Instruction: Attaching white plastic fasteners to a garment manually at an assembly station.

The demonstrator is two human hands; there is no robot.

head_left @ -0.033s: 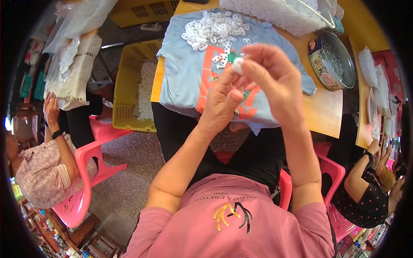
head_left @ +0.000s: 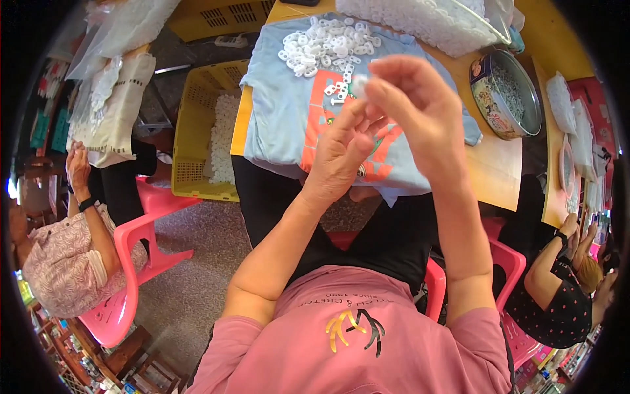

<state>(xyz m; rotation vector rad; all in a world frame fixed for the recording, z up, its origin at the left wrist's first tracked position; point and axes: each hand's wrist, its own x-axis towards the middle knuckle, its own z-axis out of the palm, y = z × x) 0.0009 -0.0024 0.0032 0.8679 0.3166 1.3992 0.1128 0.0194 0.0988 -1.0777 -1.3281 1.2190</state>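
My left hand (head_left: 341, 154) and my right hand (head_left: 420, 111) are raised together over a light blue cloth (head_left: 282, 111) with an orange print, spread on the table. Their fingertips meet on a small white plastic piece (head_left: 359, 81), pinched between both hands. A heap of white plastic rings (head_left: 325, 43) lies on the far part of the cloth, just beyond my fingers. A few loose white pieces (head_left: 338, 92) sit on the cloth right below my hands.
A round tin (head_left: 489, 98) holding small parts stands on the wooden table at the right. A yellow crate (head_left: 193, 131) with white pieces sits on the floor to the left. A clear bag of white parts (head_left: 426, 23) lies at the back. Seated people flank me on pink chairs (head_left: 131, 262).
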